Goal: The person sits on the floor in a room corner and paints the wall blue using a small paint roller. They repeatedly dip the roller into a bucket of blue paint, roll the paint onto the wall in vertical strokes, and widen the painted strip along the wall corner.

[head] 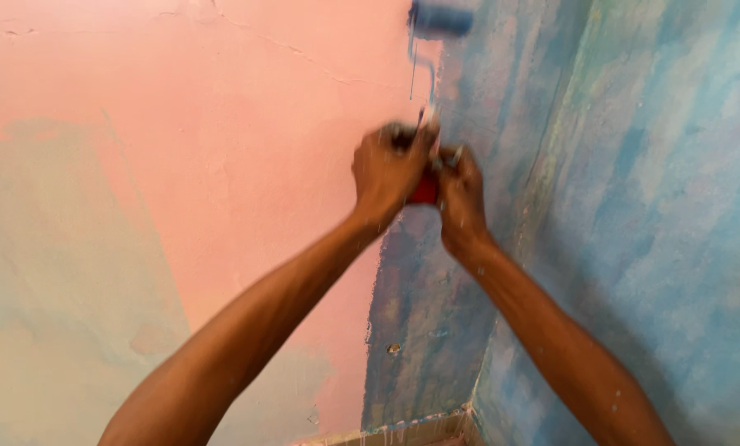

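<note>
Both hands grip one paint roller, raised high against the wall. The left hand (389, 169) wraps the upper part of the red handle (425, 190), fingers closed round it; the right hand (461, 194) clasps just below and beside it, fingers also closed. The blue roller (442, 20) sits at the top edge of view, on the border between the pink wall (221, 124) and the blue strip (423, 330) by the corner. For an even coat, I judge steady two-handed pressure and straight vertical strokes, overlapping the strip's edge, serve best.
</note>
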